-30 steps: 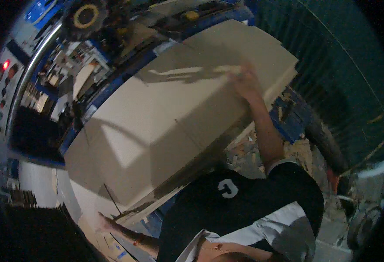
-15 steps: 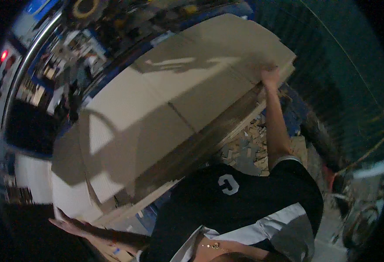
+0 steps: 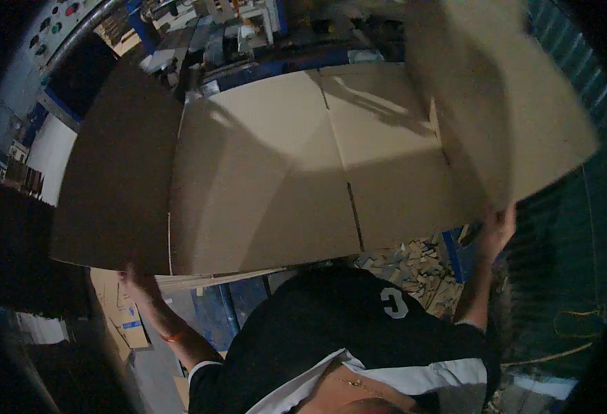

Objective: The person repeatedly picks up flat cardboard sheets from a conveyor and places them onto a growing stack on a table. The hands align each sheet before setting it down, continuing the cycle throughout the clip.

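A large brown cardboard sheet [image 3: 262, 200] with crease lines and dark slots spans the view in front of me. Its left panel [image 3: 120, 165] and right panel [image 3: 545, 117] bend up from the flatter middle. My left hand [image 3: 140, 286] grips the near edge below the left panel, its fingertips partly hidden by the board. At the near right edge my right hand [image 3: 499, 224] is closed on the sheet, fingers partly out of sight behind it. Under the near edge, the pale edges of more stacked cardboard [image 3: 227, 278] show.
Beyond the sheet runs a blue machine frame [image 3: 248, 72], with a button panel [image 3: 58, 27] at the far left. Cardboard scraps [image 3: 424, 276] litter the ground between my body and right arm. A green corrugated wall [image 3: 559, 276] stands at the right, and folded cardboard [image 3: 120, 314] lies lower left.
The sheet's ends have come up and its near edge has swung toward level across my view. My left hand, free and outstretched before, now holds the sheet; my right hand appears lower and farther right.
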Demonstrator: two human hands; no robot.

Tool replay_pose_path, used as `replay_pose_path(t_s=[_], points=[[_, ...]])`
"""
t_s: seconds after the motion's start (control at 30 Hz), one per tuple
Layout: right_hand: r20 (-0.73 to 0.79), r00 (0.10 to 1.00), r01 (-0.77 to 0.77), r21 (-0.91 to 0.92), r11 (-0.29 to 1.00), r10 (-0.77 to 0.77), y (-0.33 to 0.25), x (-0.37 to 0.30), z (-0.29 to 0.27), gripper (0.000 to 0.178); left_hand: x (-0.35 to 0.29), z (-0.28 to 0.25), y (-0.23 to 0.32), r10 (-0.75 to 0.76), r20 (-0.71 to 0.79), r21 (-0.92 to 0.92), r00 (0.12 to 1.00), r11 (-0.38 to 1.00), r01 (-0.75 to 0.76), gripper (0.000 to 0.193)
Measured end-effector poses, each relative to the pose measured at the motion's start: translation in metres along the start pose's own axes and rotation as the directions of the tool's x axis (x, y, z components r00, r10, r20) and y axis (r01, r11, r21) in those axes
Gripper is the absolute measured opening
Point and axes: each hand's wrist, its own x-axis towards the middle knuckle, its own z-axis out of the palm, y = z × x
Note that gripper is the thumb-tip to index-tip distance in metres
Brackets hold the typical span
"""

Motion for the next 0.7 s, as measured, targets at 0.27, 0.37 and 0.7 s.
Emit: replay_pose_path(t_s=[0.27,0.37,0.7], points=[[0.663,0.442,0.745,0.105,0.659,-0.605,0.005,-0.033,0.058,0.033,-0.097,0.118,0.043,0.126,0.931,0.273,0.341,0.377,-0.885,0.048],[0.667,0.415,0.701,0.199,0.685,-0.618,0.008,-0.019,0.067,0.034,-0.088,0.126,0.044,0.071,0.948,0.272,0.311,0.333,-0.903,0.047],[0.752,0.305,0.841,0.075,0.535,-0.584,0.024,0.074,0.150,0.049,-0.026,0.175,0.027,0.235,0.917,0.241,0.321,0.312,-0.919,0.061]])
